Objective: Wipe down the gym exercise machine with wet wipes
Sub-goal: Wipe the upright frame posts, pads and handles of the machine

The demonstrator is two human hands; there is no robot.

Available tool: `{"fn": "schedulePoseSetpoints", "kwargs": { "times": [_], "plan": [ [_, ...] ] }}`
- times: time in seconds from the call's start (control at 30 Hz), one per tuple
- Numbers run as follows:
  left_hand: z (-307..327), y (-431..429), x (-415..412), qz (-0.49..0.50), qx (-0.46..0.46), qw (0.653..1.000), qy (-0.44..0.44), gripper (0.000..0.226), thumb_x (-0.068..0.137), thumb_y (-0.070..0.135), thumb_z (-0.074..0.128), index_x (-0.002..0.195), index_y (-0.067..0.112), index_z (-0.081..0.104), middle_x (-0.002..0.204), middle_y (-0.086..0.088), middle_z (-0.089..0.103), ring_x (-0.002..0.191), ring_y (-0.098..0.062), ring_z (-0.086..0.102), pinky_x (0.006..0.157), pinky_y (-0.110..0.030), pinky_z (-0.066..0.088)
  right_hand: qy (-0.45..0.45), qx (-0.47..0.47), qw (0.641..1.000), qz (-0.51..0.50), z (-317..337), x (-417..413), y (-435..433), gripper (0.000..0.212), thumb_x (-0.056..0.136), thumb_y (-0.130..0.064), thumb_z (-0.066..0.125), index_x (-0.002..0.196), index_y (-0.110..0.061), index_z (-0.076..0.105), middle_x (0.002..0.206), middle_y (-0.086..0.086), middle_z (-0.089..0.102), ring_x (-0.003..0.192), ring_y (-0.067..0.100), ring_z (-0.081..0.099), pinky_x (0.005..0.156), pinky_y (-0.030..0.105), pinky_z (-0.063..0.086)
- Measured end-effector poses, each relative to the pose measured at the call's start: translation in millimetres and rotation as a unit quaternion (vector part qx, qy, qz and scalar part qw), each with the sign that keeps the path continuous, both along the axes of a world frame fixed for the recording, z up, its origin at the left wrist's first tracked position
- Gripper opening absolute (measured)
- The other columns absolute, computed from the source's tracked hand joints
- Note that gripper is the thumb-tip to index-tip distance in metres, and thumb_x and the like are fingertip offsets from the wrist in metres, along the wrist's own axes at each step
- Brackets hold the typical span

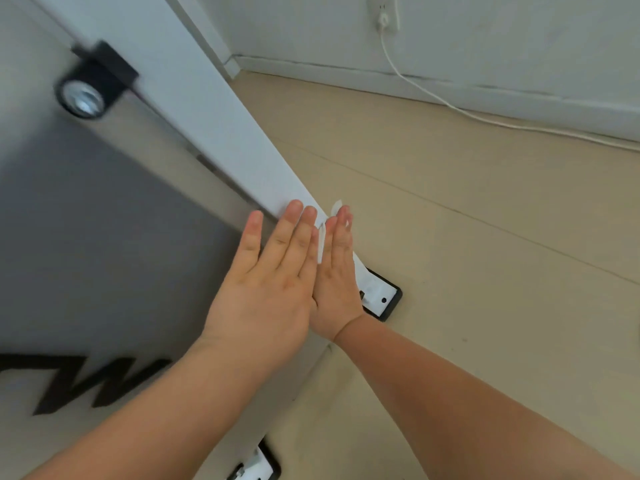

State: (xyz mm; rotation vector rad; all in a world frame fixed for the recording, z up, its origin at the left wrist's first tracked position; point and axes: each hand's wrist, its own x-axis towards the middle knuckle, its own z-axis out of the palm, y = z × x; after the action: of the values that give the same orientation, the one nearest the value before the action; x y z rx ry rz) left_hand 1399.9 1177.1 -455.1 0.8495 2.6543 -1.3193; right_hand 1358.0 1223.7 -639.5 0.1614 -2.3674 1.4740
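A white metal post (221, 126) of the exercise machine slants down from the upper left to a white base plate (379, 294) on a black pad on the floor. My left hand (266, 289) lies flat, fingers straight, against the lower part of the post. My right hand (337, 271) lies flat beside it on the right side of the post. A white wet wipe (322, 242) shows between the two hands and past the right fingertips (336, 205), pressed under straight fingers.
A grey panel (86, 237) with black lettering fills the left. A black bracket with a metal bolt (91, 83) sits on the frame at upper left. A white cable (450, 105) runs from a wall socket (383, 13) along the beige floor. A second base plate (258, 467) is below.
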Motion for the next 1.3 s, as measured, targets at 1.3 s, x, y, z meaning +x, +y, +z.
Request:
{"fn": "schedulePoseSetpoints", "kwargs": {
  "times": [1.3],
  "plan": [
    [-56.6,-16.9,-15.4,-0.079,0.096,0.991,0.055,0.068,0.088,0.016,0.032,0.153,-0.004,0.028,0.166,-0.021,0.015,0.156,-0.036,0.006,0.124,-0.055,-0.009,-0.227,-0.237,0.944,0.039,-52.4,-7.9,27.0,0.114,0.084,-0.092,0.030,0.157,-0.005,0.019,0.163,0.013,0.022,0.154,0.027,0.020,0.126,0.044,0.021]
  ]
}}
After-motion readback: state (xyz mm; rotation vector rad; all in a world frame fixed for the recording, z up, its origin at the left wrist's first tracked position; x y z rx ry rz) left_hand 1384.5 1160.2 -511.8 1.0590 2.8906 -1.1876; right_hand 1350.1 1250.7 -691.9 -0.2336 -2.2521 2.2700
